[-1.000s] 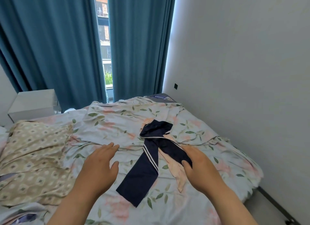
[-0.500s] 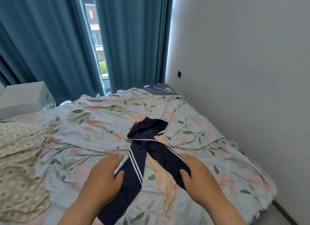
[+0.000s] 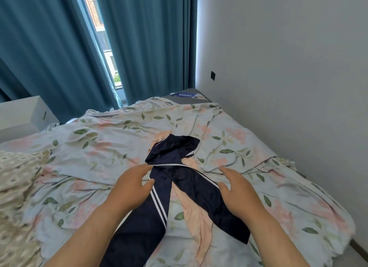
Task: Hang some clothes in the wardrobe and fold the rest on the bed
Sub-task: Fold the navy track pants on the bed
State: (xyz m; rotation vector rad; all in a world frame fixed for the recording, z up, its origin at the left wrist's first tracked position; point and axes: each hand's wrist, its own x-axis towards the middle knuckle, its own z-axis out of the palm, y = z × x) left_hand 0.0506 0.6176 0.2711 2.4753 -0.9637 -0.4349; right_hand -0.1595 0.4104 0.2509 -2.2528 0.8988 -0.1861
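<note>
Both the left hand [image 3: 131, 189] and right hand [image 3: 238, 193] are spread open, nothing gripped; the navy trousers [image 3: 191, 185] are laid between them on the bed [image 3: 111, 139].

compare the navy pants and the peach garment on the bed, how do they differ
The navy pants are dark and shiny with white side stripes; the peach garment is pale and plain. The navy pants lie on top with their legs spread apart; the peach garment lies underneath, mostly hidden, showing between the legs. The navy pants have the hands at either side of them; the peach garment is untouched. Both lie unfolded on the floral bedsheet.
</note>
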